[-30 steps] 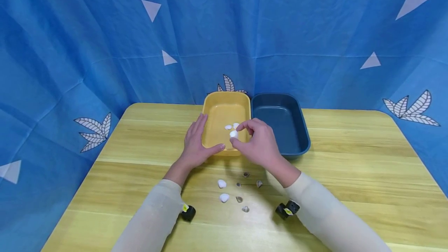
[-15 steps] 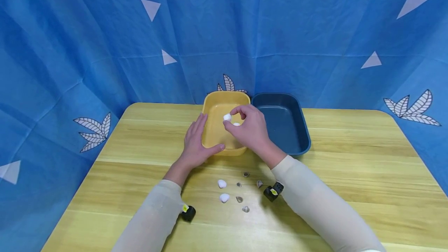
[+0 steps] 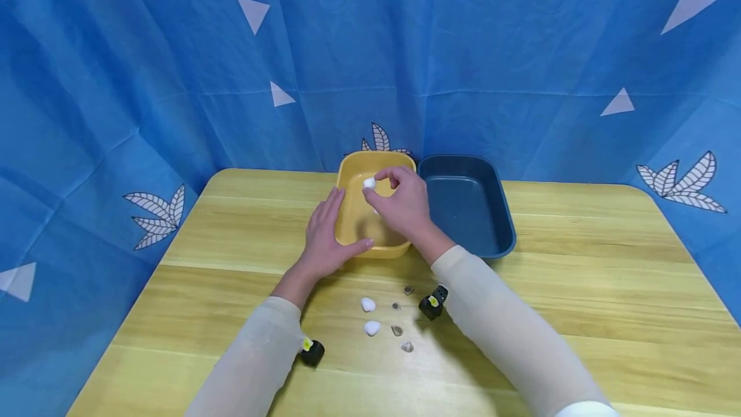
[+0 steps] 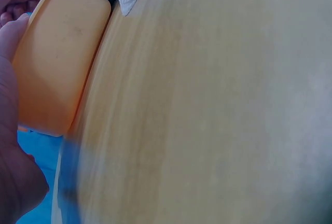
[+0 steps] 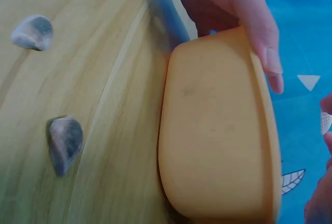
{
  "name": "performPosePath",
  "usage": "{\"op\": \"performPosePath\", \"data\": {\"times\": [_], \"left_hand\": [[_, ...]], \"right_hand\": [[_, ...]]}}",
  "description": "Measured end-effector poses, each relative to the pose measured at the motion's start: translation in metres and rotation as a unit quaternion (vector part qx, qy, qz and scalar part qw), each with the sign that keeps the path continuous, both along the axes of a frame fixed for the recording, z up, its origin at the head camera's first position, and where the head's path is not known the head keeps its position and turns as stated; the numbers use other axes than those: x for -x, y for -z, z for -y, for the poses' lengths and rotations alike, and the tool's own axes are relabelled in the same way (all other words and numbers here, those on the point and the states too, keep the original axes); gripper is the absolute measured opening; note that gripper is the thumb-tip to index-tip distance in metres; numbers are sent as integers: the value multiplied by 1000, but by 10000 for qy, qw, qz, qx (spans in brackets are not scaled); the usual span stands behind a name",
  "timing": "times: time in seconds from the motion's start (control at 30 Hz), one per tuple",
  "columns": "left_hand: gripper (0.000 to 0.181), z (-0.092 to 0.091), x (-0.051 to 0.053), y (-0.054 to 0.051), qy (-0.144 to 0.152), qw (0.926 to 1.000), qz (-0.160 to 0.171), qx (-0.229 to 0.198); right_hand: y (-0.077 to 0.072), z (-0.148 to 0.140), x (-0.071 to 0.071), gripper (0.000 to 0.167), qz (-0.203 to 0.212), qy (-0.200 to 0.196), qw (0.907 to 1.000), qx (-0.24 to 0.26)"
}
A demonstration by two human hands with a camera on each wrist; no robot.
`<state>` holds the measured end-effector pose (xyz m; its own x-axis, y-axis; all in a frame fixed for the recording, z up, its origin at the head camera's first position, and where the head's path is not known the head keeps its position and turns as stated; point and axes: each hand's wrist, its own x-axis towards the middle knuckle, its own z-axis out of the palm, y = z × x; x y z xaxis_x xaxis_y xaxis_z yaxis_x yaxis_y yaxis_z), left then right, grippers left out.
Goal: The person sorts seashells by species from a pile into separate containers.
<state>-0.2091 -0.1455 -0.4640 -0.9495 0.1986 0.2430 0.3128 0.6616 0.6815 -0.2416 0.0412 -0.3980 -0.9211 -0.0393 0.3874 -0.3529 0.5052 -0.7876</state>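
Note:
Over the yellow tray, the right hand pinches a white shell between thumb and fingertips. Part of another white shell shows in the tray below that hand; the rest of that area is hidden. The left hand rests spread against the tray's left side, its thumb on the front rim. In the right wrist view the left hand's thumb lies over the rim of the tray, and the pinched shell shows at the right edge.
A dark blue tray stands touching the yellow one on its right. On the wooden table in front lie two white shells and several small brown-grey shells. A blue patterned curtain hangs behind.
The right hand has moved left and farther back over the yellow tray, carrying the white shell. The left hand has stayed on the tray's side.

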Motion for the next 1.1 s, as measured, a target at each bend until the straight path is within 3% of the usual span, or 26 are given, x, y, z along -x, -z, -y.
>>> {"op": "performPosePath", "data": {"times": [0.6, 1.1], "left_hand": [[111, 0, 0, -2, 24, 10000, -22, 9], [111, 0, -1, -2, 52, 10000, -35, 33]], "right_hand": [[23, 10, 29, 30, 356, 49, 9993, -36], [25, 11, 30, 36, 719, 40, 9968, -347]]}}
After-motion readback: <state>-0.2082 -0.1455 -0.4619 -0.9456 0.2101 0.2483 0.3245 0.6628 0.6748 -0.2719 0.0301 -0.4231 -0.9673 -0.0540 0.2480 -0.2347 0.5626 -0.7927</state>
